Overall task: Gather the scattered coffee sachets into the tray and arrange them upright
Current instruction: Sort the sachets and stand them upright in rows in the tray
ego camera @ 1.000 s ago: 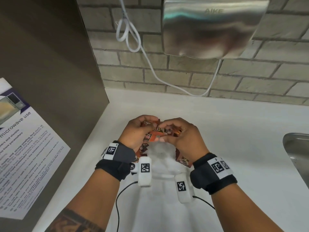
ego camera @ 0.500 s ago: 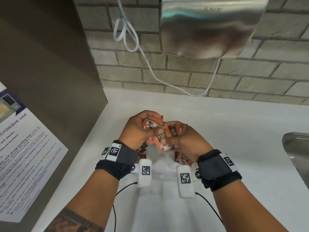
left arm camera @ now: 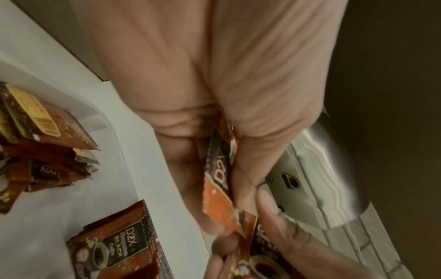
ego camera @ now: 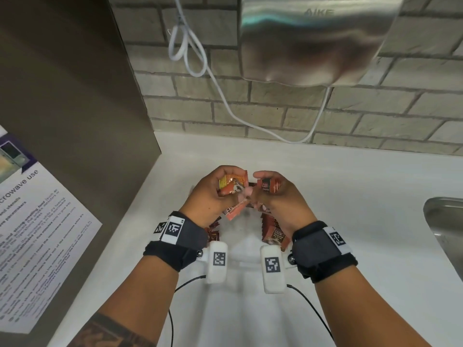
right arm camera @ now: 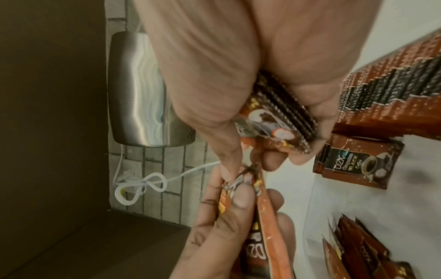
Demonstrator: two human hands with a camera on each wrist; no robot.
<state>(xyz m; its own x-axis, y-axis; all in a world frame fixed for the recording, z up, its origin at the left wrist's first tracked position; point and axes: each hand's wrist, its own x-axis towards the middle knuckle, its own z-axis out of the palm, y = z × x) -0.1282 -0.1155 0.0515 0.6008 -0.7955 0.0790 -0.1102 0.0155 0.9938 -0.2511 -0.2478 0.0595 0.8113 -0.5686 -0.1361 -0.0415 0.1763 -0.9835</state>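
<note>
Both hands are raised over a clear plastic tray (ego camera: 246,236) on the white counter. My left hand (ego camera: 215,194) grips a few orange-brown coffee sachets (ego camera: 231,186); the left wrist view shows one of them (left arm camera: 218,181) pinched between thumb and fingers. My right hand (ego camera: 278,196) holds a neat stack of sachets (ego camera: 270,185), whose serrated edges (right arm camera: 284,117) show in its wrist view. A row of sachets (ego camera: 274,232) stands on edge along the tray's right side. Another bunch (ego camera: 213,232) leans at the tray's left (left arm camera: 47,143).
A steel hand dryer (ego camera: 315,38) hangs on the brick wall with a white cable (ego camera: 190,46) looped beside it. A brown cabinet side (ego camera: 70,96) with a microwave notice (ego camera: 30,221) stands at the left. A steel sink (ego camera: 446,226) lies at the right.
Both hands have lifted a little higher and drawn slightly apart, each keeping its own bunch of sachets.
</note>
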